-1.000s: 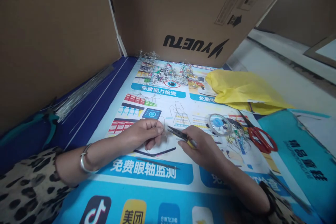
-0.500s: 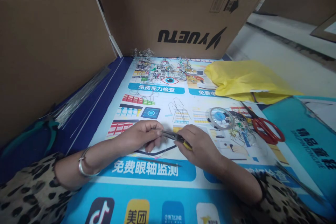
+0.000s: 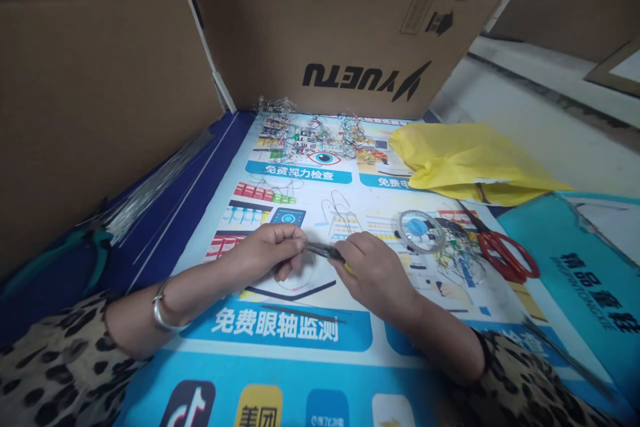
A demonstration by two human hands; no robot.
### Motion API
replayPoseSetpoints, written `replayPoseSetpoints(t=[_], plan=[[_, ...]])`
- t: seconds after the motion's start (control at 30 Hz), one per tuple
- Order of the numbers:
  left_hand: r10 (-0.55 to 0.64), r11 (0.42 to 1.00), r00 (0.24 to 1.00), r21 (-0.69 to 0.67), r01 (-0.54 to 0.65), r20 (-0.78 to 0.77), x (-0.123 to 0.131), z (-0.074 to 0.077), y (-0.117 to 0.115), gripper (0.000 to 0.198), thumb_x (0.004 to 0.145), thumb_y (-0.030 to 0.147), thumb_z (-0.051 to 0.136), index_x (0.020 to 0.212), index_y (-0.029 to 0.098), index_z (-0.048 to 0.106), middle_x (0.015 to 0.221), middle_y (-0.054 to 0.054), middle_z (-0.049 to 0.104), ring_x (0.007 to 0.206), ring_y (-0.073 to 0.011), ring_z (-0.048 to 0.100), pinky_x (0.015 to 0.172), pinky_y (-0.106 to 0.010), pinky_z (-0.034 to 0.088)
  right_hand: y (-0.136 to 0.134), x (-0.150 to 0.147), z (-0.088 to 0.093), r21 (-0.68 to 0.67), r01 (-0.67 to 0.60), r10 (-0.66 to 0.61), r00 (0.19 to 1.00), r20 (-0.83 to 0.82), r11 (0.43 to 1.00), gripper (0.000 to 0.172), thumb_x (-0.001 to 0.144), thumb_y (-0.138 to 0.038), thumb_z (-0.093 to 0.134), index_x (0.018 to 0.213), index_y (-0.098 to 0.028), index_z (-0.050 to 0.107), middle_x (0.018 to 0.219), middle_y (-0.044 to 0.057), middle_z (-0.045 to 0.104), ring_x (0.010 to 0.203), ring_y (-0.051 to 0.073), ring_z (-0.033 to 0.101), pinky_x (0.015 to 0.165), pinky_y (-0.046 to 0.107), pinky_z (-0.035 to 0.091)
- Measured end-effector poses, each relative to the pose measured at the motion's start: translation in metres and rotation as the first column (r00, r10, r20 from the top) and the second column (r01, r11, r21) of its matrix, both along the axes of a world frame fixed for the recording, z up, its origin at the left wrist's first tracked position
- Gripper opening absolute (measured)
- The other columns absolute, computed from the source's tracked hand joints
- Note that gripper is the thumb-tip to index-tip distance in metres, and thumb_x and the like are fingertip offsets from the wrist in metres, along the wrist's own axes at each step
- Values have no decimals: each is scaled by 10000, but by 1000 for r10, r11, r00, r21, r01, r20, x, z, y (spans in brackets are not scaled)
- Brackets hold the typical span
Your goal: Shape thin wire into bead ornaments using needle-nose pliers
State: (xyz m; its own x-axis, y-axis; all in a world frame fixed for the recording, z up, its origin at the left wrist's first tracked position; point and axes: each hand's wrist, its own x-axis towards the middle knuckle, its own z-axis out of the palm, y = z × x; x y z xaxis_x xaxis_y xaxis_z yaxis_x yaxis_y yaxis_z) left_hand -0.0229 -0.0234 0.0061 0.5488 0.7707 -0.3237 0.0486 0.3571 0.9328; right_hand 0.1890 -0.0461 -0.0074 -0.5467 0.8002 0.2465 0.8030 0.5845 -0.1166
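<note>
My right hand is closed round the handles of a pair of pliers, mostly hidden in the palm. The plier jaws point left and reach the fingertips of my left hand. Thumb and forefinger of that hand pinch a thin wire, which hangs below in a loose loop with a small pinkish spot on it. Whether the jaws are clamped on the wire is too small to tell. Under the hands, a few dark straight wires lie on the printed sheet.
Tangled wire pieces lie at the back. Bent wires, a tape roll, red-handled scissors and a yellow bag lie ahead and right. Left are straight wires and teal-handled pliers. Cardboard walls enclose the back and left.
The pliers have turned slightly in my right hand, so less of the yellow handle shows. My left hand keeps its pinch, a little higher. The view has shifted slightly.
</note>
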Motion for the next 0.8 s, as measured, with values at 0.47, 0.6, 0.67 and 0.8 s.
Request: replayPoseSetpoints(t=[0.47,0.6,0.67,0.8], plan=[[170,984,983,34,-173,73,-8,-3,33,221,761,334,608,751,138,506,583,27,547,390,-35,421,397,-168,269,37,-15,2,285,-6,-48,982,182,959,126,855,-160,443,879,-157,566,784,74,542,744,205,438,660,329,305],[174,982,984,63,-175,30,-8,-2,36,216,791,329,573,727,133,505,597,23,550,399,-30,415,403,-162,272,41,-14,-1,304,-16,-49,978,205,952,132,837,-128,450,907,-158,557,799,75,538,748,209,436,654,335,301],[172,983,985,66,-173,27,-7,-1,35,211,795,325,565,731,132,509,597,23,549,399,-30,411,404,-162,274,40,-14,-2,301,-20,-44,977,206,953,133,831,-118,452,902,-159,556,791,74,535,746,210,435,649,336,299],[181,981,983,66,-182,23,-6,-1,33,198,786,320,572,750,135,511,592,24,549,396,-30,416,400,-159,267,38,-12,-2,304,-27,-37,978,203,952,133,823,-115,463,907,-158,557,787,71,533,743,211,434,645,335,296]])
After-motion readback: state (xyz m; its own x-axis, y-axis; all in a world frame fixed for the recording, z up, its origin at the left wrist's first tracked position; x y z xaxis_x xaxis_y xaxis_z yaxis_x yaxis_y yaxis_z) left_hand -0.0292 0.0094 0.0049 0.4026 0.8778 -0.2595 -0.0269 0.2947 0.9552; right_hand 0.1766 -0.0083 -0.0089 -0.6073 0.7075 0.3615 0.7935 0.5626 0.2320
